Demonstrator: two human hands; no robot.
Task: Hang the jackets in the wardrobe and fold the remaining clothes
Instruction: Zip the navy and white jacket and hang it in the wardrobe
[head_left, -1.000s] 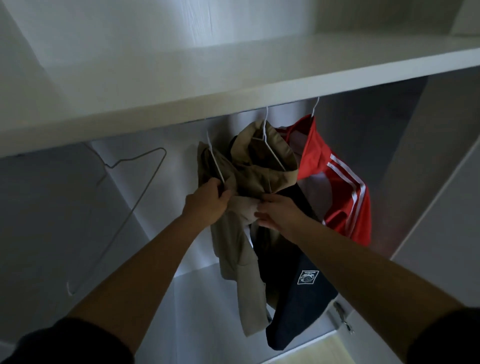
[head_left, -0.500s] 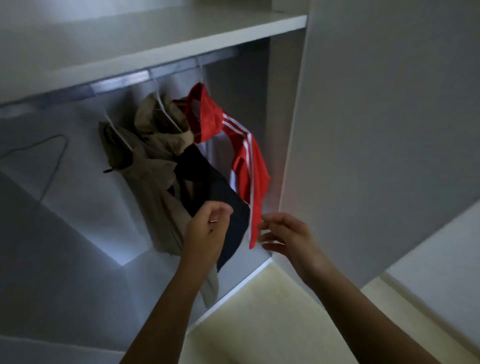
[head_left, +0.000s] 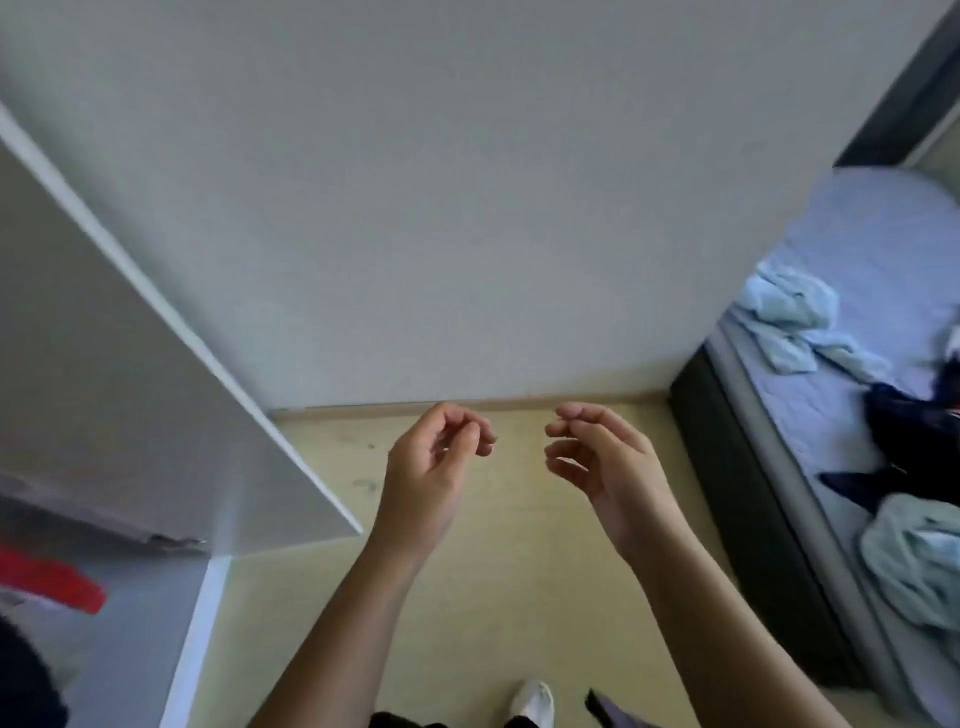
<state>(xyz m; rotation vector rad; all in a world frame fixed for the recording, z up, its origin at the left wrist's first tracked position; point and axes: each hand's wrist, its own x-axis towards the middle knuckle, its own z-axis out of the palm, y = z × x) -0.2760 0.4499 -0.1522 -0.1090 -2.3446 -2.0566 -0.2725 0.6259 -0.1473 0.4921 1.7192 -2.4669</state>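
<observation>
Between wardrobe (head_left: 130, 389) and bed (head_left: 872, 249) | left hand (head_left: 431, 467), right hand (head_left: 608, 462) apart, loose, holding nothing | I'd take one of the clothes (head_left: 789, 312), lay it flat, then fold.

Bed (head_left: 857, 244) carries three loose garments: light blue garment (head_left: 789, 317) toward its far end, dark garment (head_left: 904, 421) mid-length, pale crumpled garment (head_left: 914, 566) nearest end

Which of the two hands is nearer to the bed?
Right. The right hand is held empty just left of the bed; the left hand is farther left, beside the wardrobe door.
</observation>
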